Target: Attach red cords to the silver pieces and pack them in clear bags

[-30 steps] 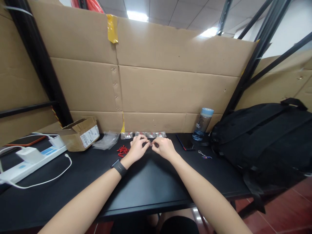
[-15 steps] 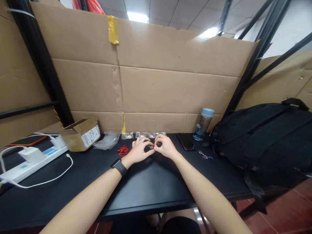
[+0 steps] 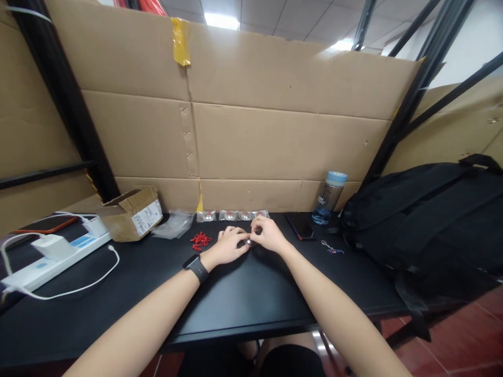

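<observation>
My left hand [image 3: 228, 246], with a black watch [image 3: 196, 267] on the wrist, is over the middle of the black table. Its thumb and fingertips close on a small shiny round metal piece [image 3: 249, 242]. From the other side my right hand [image 3: 270, 235] reaches in, thumb and index finger pinched together at the same piece. The fingers cover much of it, so its exact kind is unclear. Left of my hands lies a little heap of red cord loops [image 3: 200, 241]. Several clear packets with round silvery items [image 3: 228, 215] line the cardboard wall behind.
At left are an opened cardboard box [image 3: 131, 214], clear plastic bags [image 3: 173, 225] and a white power strip [image 3: 58, 269] with cables. To the right are a dark phone [image 3: 301, 227], a water bottle [image 3: 329, 199], a small keychain [image 3: 332, 248] and a black backpack [image 3: 424, 225].
My left hand has shifted slightly right, showing more of the red cords. The fingers of both hands have drawn closer around the piece, whose shiny surface now shows. The view has tilted slightly.
</observation>
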`<state>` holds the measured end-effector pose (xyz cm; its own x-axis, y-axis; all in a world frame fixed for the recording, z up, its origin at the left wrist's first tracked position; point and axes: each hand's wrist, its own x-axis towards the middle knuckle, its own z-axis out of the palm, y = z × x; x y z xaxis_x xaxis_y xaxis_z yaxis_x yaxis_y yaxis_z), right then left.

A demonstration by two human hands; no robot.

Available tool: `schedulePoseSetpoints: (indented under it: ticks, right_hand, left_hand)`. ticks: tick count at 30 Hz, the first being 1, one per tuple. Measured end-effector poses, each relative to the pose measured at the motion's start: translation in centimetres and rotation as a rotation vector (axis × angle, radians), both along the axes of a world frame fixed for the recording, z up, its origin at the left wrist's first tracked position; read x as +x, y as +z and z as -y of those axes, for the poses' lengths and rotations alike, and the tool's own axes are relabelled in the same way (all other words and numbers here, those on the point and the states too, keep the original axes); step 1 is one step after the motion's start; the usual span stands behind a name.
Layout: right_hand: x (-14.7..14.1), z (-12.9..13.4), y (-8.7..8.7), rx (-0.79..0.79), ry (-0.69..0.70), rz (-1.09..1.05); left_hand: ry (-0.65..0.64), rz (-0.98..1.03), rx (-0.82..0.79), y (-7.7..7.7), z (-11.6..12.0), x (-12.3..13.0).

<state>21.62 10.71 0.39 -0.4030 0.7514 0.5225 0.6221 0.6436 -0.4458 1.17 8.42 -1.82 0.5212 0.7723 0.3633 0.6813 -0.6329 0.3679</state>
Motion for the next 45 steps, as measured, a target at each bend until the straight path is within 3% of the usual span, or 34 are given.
schedulePoseSetpoints:
  ticks: [6, 10, 13, 15, 18, 23, 27, 36, 45]
  right_hand:
    - [0.2, -0.7, -0.6, 0.014, -0.13, 0.005]
    - [0.9, -1.7, -0.8, 0.037, -0.166, -0.072]
    - [2.3, -2.2, -0.6, 0.04, -0.179, -0.07]
    - [3.8, -2.4, -0.3, -0.001, -0.17, -0.003]
    - [5.9, -2.5, 0.0, -0.157, -0.108, 0.129]
    - [7.6, -2.8, -0.1, -0.376, -0.036, 0.198]
    - [7.7, -2.9, 0.0, -0.391, -0.054, 0.21]
    - [7.9, -2.4, 0.8, -0.389, -0.067, 0.241]
    - [8.4, -2.7, 0.8, -0.406, -0.056, 0.217]
  left_hand:
    - [0.083, -0.146, 0.067, 1.1, -0.6, -1.5]
    - [0.242, -0.247, 0.113, 3.0, -2.4, -5.6]
    - [0.323, -0.314, 0.01, 3.9, -3.9, -9.5]
    - [0.391, -0.371, -0.05, 4.0, -4.6, -11.6]
    - [0.368, -0.397, -0.101, 3.6, -5.1, -13.0]
    - [0.341, -0.336, -0.171, 2.8, -5.3, -12.5]
    - [0.363, -0.321, -0.192, 2.8, -5.4, -12.4]
    - [0.279, -0.356, -0.223, 3.2, -5.3, -12.9]
    - [0.316, -0.336, -0.218, 3.2, -4.5, -10.7]
